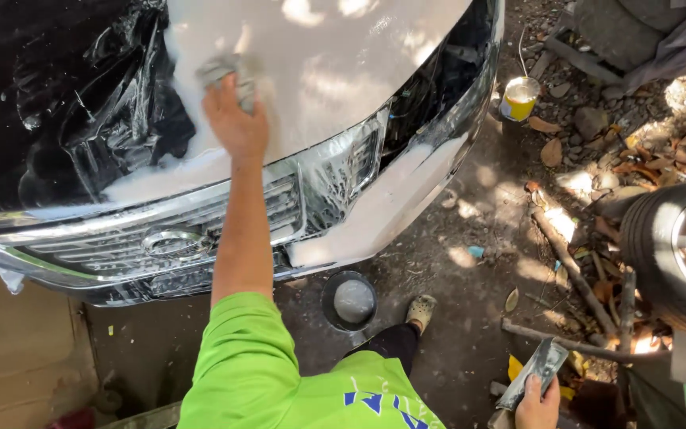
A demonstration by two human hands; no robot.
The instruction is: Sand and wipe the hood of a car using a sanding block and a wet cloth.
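White car bonnet is the landmark: left hand stretched onto its wet panel, fingers closed over a grey rag pressed flat there; right hand well below the bumper, gripping a grey flat tool; small bowl on ground beneath grille.

My left hand covers most of the grey sanding pad it presses on the white car hood, so I can't see how the fingers grip it, and the hood itself runs off the top edge. My right hand is cut by the bottom edge, wrapped round a grey flat tool whose lower end I can't see. The tyre on the right is cropped by the frame, and the contents of the small can are too small to tell.
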